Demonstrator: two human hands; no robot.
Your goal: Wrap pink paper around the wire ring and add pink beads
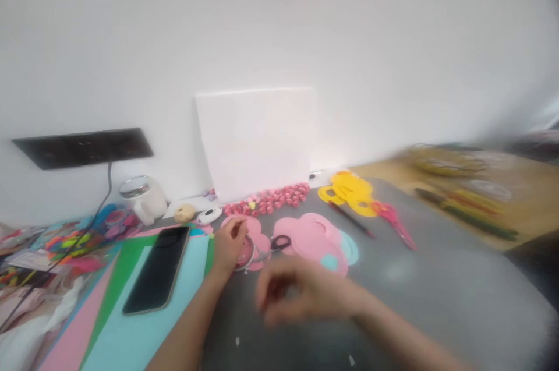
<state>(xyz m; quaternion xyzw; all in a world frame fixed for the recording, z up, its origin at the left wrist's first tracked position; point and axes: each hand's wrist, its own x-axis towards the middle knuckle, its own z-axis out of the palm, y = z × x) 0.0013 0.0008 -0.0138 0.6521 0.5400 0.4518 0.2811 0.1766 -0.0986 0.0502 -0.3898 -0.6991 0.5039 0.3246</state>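
My left hand (227, 244) is over the left edge of a pink paper cut-out, its fingers curled together. What they hold, if anything, does not show. Right beside it a roll of clear tape (245, 254) lies on the pink paper; I cannot tell whether the fingers touch it. Black-handled scissors (280, 242) lie just right of the roll. Nearer to me, my right hand (301, 289) hovers above the grey table mat (393, 301), blurred, with thumb and fingers curled towards each other. Anything in its pinch is too small to make out. Pink paper shapes (305, 234) lie behind it.
A phone (157, 271) rests on coloured sheets (117, 330) at left. Behind are a white mug (148, 202), pink beads (279, 197) and a white board (257, 144) against the wall. Yellow cut-outs (349, 187), a pencil (351, 219) and pink scissors (395, 222) lie right.
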